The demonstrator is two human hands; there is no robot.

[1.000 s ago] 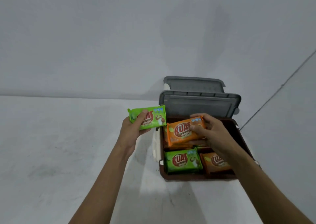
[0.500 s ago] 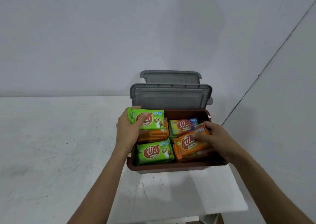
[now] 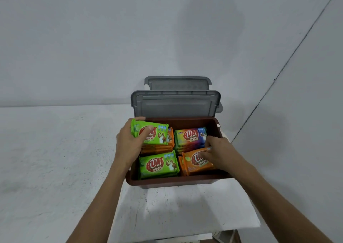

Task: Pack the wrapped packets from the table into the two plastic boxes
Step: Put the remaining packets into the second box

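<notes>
We look down on a brown box standing open on a white table, near the table's right edge. Its grey lid stands up behind it, and a rear lid rises just behind that, against the wall.

The left hand grips a green packet by its left end, with the thumb across the printed face and the fingers curled round behind. The packet sits tilted in the box's back left corner, on top of an orange stack.

The right hand reaches into the front right corner, where its bent fingers rest on the top face of an orange packet. That packet lies slightly tilted on more orange ones. The thumb is hidden, so we cannot tell whether the hand pinches the packet or only presses on it.

A rainbow packet tops the back right pile (just beyond the right hand's knuckles). A front green packet lies in the front left corner, touching the orange pile beside it. Every wrapper we can read says KUAT.
</notes>
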